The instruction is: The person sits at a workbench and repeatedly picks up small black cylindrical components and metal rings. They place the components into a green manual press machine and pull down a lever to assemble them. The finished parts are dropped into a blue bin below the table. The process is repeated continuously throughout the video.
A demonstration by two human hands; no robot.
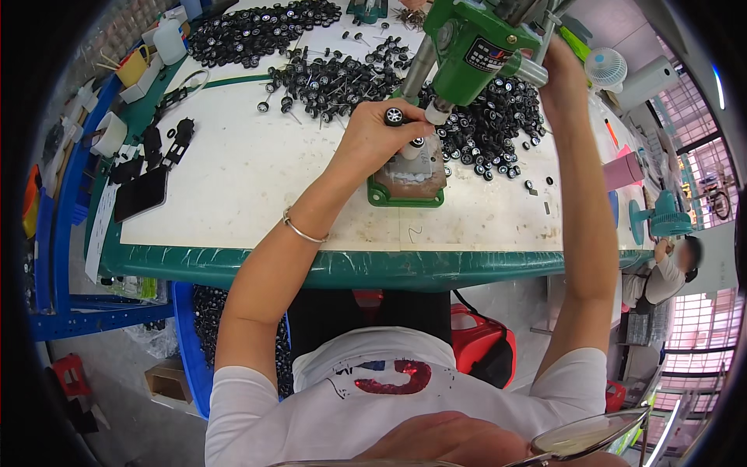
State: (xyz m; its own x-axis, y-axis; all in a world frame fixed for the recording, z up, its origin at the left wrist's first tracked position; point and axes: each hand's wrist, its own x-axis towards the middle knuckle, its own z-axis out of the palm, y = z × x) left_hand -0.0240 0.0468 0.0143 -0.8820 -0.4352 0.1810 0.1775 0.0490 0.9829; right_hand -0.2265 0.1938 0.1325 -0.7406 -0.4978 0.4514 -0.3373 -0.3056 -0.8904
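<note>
Green-painted metal fills the middle of my view: one hand press [467,47] standing on a green base plate [406,187] near the desk's front edge. My left hand [373,136] is closed narrowly around one small black wheel with a silver hub [394,116], pinched between thumb and fingertips and held just beside the press ram, above the base plate. My right hand [562,74] reaches up to the press lever [537,71]; its fingers are mostly hidden behind the press, so I cannot tell how tightly they close.

I count three heaps of black wheels, too many to number singly: one at the desk's far left corner [257,31], one at the far middle with axle pins among them [327,78], one right of the press [498,124]. The press body carries one rectangular label [489,56], white with red and blue marks.

Along the left edge of the white desk [249,179] lie one dark phone [142,194], several black chassis parts [167,144], one yellow cup [134,66] and one white bottle [170,40]. Two small fans show at the right: one white [606,68], one teal [661,218].
</note>
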